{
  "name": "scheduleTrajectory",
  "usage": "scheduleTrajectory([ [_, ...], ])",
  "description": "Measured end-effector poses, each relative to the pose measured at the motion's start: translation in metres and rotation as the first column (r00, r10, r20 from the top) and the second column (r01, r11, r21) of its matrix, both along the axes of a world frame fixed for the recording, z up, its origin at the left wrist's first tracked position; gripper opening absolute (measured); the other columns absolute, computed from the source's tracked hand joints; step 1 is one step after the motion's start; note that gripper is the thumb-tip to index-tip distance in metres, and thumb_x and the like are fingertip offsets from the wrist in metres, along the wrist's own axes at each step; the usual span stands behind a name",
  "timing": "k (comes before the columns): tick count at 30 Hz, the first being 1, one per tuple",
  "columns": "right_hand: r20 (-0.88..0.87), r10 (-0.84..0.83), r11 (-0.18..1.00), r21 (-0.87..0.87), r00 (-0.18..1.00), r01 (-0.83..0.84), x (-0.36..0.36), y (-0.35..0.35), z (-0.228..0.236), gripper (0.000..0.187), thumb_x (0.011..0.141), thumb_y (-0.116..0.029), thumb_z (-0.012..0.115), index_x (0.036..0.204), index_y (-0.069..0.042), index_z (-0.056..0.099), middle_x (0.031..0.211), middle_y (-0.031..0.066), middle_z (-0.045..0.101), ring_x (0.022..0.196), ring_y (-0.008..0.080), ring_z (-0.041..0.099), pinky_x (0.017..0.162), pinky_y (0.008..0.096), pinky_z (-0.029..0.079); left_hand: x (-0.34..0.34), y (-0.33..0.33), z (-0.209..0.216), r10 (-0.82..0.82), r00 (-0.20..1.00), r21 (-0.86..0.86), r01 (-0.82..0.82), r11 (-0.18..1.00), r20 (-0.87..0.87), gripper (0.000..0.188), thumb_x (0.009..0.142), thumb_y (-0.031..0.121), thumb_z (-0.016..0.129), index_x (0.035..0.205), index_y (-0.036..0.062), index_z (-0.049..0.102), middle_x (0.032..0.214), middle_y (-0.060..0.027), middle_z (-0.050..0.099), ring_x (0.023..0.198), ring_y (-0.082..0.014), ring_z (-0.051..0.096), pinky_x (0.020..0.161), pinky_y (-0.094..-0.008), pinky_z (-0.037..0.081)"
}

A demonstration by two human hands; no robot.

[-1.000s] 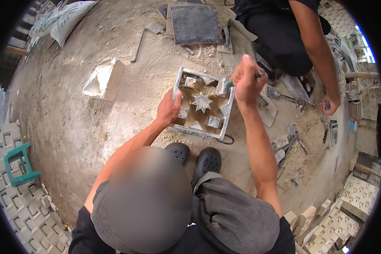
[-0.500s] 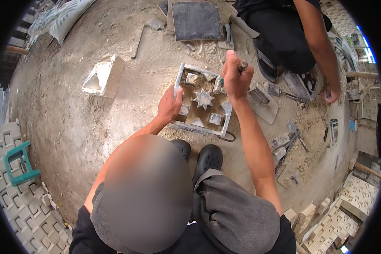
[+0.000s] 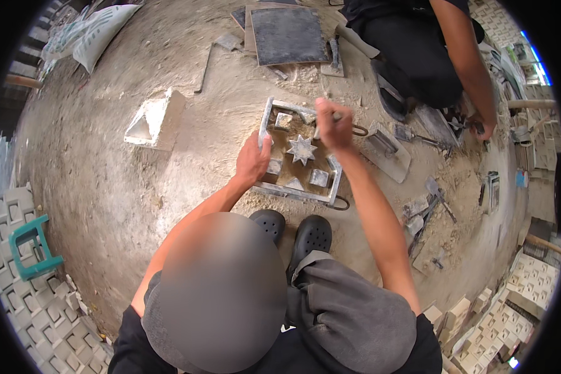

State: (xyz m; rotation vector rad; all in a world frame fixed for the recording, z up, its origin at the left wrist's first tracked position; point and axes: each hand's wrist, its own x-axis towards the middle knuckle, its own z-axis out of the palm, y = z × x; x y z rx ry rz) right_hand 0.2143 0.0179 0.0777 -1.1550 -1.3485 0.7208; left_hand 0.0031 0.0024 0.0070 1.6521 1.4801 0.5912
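A square metal mould (image 3: 299,194) lies on the ground before my feet, with a raised eight-pointed star (image 3: 302,149) in its middle and small blocks (image 3: 319,178) around it. Damp-looking brown material fills the spaces between them. My left hand (image 3: 254,160) is closed on the mould's left wall, thumb over the rim. Over the mould's upper right corner, my right hand (image 3: 335,126) makes a fist round a short hand tool (image 3: 337,116). Only its rounded handle end and a bit of its lower part show; the fist hides the rest.
Right of the mould lies a flat plastering trowel (image 3: 385,149); further right are a brush (image 3: 407,134) and scattered tools (image 3: 439,198). A co-worker (image 3: 411,56) crouches at upper right. Dark boards (image 3: 287,36) lie beyond, a white hollow block (image 3: 156,118) at left, a green stool (image 3: 34,246) far left.
My right hand has come down and slightly left with the tool, uncovering a wire loop handle at the mould's right side. My left hand keeps its hold. The view has shifted slightly.
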Motion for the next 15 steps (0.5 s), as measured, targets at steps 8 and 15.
scheduleTrajectory([
  [8, -0.355, -0.236, 0.969, -0.015, 0.904, 0.247, -0.007, -0.008, 0.026, 0.049, 0.099, -0.034, 0.056, 0.060, -0.010, 0.038, 0.053, -0.0024, 0.038, 0.046, 0.0065, 0.035, 0.043, 0.0239, 0.028, -0.002, 0.000, 0.004, -0.012, 1.000, 0.022, 0.013, 1.000, -0.025, 0.040, 0.099, 0.038, 0.042, 0.108, 0.0022, 0.057, 0.098, -0.0252, 0.063, 0.096, -0.0432, 0.059, 0.084, -0.0491, 0.045],
  [15, -0.378, 0.164, 0.951, 0.305, 0.911, -0.045, 0.008, -0.021, 0.127, 0.054, 0.105, -0.032, 0.040, 0.057, -0.008, 0.032, 0.049, -0.0001, 0.032, 0.041, 0.0087, 0.028, 0.038, 0.0259, 0.023, -0.007, 0.002, -0.001, -0.011, 1.000, 0.003, 0.011, 1.000, -0.017, 0.041, 0.099, 0.038, 0.042, 0.114, 0.0020, 0.057, 0.102, -0.0264, 0.062, 0.098, -0.0437, 0.058, 0.085, -0.0483, 0.045],
])
